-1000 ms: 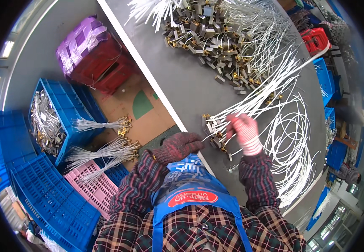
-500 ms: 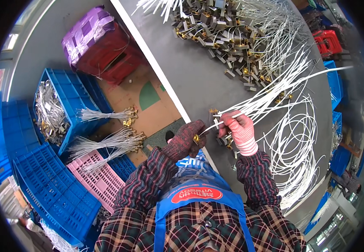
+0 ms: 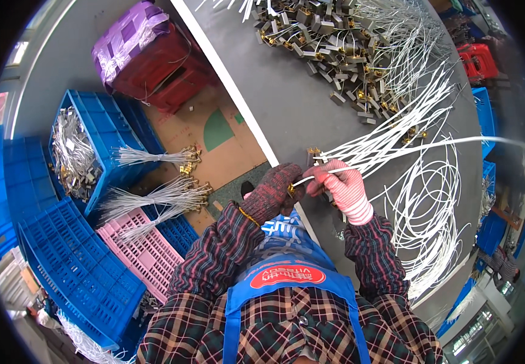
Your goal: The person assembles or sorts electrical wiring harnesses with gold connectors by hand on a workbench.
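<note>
My left hand (image 3: pixel 272 193), in a dark red and grey knitted glove, is closed around a small part with a brass end (image 3: pixel 292 190) at the table's edge; the fingers hide the rest of it. My right hand (image 3: pixel 346 193), in a red-and-white striped glove, pinches a long white tube (image 3: pixel 474 139) close to that brass end. The tube runs from the brass end past my right fingers and off to the right. Just beyond my hands lie a few brass-ended parts (image 3: pixel 314 153) and a bundle of white tubes (image 3: pixel 390 133).
Grey blocks with brass fittings and wires (image 3: pixel 329 45) are heaped on the grey table (image 3: pixel 262 79). Coiled white tubes (image 3: pixel 423 224) lie right. Left stand blue crates (image 3: pixel 80 273), a pink crate (image 3: pixel 138 242) with wire bundles (image 3: pixel 162 203), and a red stool (image 3: pixel 165 67) with purple wrapping.
My right hand has come closer to my left, sliding along the tube toward the brass end. The tube's far end has swung right and nearer to me.
</note>
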Motion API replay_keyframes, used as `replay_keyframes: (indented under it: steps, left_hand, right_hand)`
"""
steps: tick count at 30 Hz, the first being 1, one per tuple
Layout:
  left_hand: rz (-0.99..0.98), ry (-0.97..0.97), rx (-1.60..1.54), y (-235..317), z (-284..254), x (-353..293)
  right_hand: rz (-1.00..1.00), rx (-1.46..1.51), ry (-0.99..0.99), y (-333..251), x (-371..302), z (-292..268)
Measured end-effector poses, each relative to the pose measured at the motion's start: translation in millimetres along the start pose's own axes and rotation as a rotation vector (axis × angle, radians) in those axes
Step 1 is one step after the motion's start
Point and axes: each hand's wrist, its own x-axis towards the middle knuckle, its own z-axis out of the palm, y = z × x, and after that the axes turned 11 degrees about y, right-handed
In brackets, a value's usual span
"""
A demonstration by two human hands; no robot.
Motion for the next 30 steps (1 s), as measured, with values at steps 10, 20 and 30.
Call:
replay_keyframes:
  steps: [10, 20, 30]
  left_hand:
    - [-0.386, 0.061, -0.180, 14.0, 6.7, 3.4]
    - [-0.883, 0.100, -0.846, 19.2, 23.9, 16.2]
    - [-0.550, 0.237, -0.745, 40.0, 36.6, 32.1]
  right_hand:
    - [-0.153, -0.243, 0.027, 4.1, -12.3, 5.3]
    - [0.132, -0.133, 0.140, -2.5, 2.3, -2.7]
    - [-0.039, -0.135, 0.542, 24.9, -41.8, -76.9]
